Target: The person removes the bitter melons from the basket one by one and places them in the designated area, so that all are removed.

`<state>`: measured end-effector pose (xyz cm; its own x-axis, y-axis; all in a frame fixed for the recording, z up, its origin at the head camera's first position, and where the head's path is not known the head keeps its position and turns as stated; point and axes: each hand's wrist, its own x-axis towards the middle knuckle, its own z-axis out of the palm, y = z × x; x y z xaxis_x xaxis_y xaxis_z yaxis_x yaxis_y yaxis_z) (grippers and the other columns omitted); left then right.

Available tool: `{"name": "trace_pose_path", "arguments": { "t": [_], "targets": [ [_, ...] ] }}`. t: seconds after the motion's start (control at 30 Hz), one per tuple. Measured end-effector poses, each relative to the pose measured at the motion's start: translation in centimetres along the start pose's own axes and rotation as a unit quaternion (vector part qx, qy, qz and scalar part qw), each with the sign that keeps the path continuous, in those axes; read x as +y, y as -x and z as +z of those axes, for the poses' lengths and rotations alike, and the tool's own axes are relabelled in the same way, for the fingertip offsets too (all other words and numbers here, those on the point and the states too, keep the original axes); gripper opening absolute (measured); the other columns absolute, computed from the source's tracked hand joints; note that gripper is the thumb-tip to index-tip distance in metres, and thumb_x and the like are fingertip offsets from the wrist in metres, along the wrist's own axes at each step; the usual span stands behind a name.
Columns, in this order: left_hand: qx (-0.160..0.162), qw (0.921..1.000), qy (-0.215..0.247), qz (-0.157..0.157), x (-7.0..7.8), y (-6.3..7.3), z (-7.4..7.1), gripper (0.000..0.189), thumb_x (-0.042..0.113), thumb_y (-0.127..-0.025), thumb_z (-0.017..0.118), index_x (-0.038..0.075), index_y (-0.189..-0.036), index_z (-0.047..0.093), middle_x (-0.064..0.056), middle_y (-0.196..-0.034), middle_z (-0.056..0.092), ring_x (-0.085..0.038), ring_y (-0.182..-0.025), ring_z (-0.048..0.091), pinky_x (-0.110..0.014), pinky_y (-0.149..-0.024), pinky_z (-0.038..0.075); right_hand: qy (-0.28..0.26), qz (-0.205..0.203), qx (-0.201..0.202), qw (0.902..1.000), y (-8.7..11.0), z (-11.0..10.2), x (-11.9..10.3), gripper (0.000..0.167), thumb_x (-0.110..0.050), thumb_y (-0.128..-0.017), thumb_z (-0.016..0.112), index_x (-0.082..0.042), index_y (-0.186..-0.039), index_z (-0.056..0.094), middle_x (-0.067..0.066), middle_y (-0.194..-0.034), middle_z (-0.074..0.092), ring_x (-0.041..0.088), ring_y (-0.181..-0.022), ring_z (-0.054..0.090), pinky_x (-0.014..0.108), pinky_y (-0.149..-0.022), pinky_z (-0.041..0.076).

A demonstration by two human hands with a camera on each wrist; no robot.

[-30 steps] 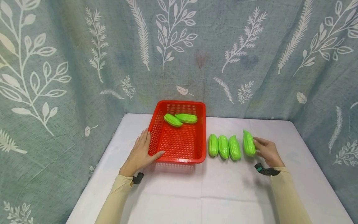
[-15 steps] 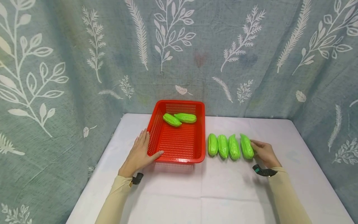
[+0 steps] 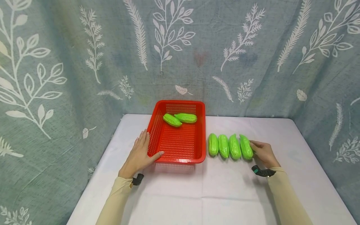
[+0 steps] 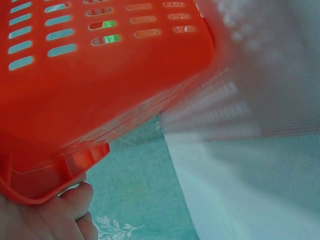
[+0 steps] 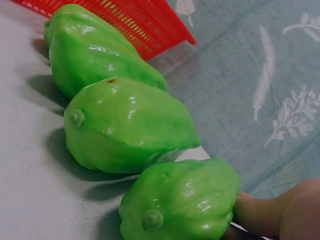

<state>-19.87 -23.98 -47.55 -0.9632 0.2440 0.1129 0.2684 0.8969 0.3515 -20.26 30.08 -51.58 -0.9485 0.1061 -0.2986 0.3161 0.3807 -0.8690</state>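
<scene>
The right hand (image 3: 262, 153) has its fingers against the right flank of the end gourd (image 3: 246, 147); whether they pinch it or only press, I cannot tell. Left of that grip lie three more gourds (image 3: 223, 146) in a row, then the red basket (image 3: 182, 161), with a pair of gourds (image 3: 172, 120) at its far end. The left hand (image 3: 138, 157) rests there, fingers straight along the side, thumb apart over the near rim. Likely trouble — a firm leftward push could roll the smooth row against the basket, or a slack touch let the end one slip.
</scene>
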Motion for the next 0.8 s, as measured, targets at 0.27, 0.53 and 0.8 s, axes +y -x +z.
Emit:
{"name": "trace_pose_path", "arguments": {
  "t": [0.27,0.53,0.8],
  "targets": [
    [0.005,1.0,0.004,0.002,-0.13,0.01,0.09,0.122,0.079,-0.088,0.058,-0.004,-0.164,0.01,-0.021,-0.175,0.005,-0.039,-0.163,0.006,-0.059,-0.131,0.012,0.005,0.007,0.01,0.9999,0.4,0.28,-0.35,0.055,-0.03,-0.112,0.042,0.004,-0.155,0.04,0.029,-0.162,0.038,0.045,-0.152,0.036,0.055,-0.122,0.038],
    [-0.002,1.0,0.003,-0.004,-0.13,-0.08,0.0,0.122,0.081,-0.088,0.055,-0.003,-0.164,0.009,-0.019,-0.175,0.002,-0.037,-0.164,0.004,-0.057,-0.132,0.011,0.002,0.006,0.004,1.0,0.49,0.44,-0.53,0.054,-0.029,-0.112,0.042,0.005,-0.154,0.04,0.029,-0.162,0.037,0.045,-0.152,0.035,0.056,-0.123,0.037],
    [-0.003,1.0,-0.002,-0.002,-0.26,-0.09,0.13,0.123,0.08,-0.088,0.056,-0.004,-0.164,0.008,-0.02,-0.175,0.002,-0.039,-0.163,0.005,-0.058,-0.132,0.011,-0.002,0.009,0.006,0.9999,0.45,0.72,-0.53,0.055,-0.03,-0.112,0.043,0.004,-0.155,0.041,0.029,-0.161,0.038,0.044,-0.151,0.039,0.055,-0.122,0.038]
  ]
}}
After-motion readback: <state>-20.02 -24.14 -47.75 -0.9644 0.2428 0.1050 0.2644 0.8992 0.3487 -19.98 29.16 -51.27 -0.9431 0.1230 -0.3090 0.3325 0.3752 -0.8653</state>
